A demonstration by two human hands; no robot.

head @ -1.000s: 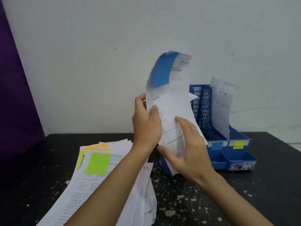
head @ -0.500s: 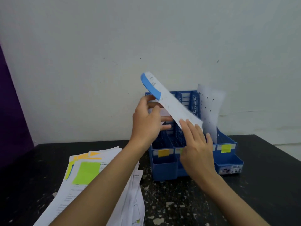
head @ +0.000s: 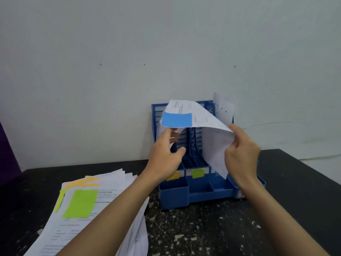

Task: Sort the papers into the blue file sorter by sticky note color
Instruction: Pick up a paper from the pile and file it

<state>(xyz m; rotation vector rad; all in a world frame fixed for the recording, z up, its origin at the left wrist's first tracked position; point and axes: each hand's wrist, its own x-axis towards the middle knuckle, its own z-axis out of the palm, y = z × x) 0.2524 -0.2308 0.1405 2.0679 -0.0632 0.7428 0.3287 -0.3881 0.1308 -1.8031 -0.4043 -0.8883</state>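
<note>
A white paper [head: 200, 117] with a blue sticky note [head: 176, 120] arches over the blue file sorter [head: 199, 193]. My right hand [head: 239, 154] grips its right edge, above the sorter's right slots. My left hand [head: 166, 156] sits under the paper's left end, fingers partly hidden behind the sheet, thumb loose. The sorter's front rail carries a yellow tab [head: 173, 176] and a green tab [head: 198, 173]. One white sheet [head: 224, 108] stands in the far right slot. The pile of papers [head: 88, 215] lies at the left, topped by a green sticky note [head: 80, 203].
The sorter stands on a black speckled table [head: 212, 233] against a pale wall [head: 166, 52]. A purple surface [head: 7, 154] borders the left edge. Small front compartments [head: 174, 189] of the sorter face me.
The paper has swung from upright and high to bent over the sorter, lower down. My right hand moved right to the sheet's edge; my left hand slid beneath its sticky-note end.
</note>
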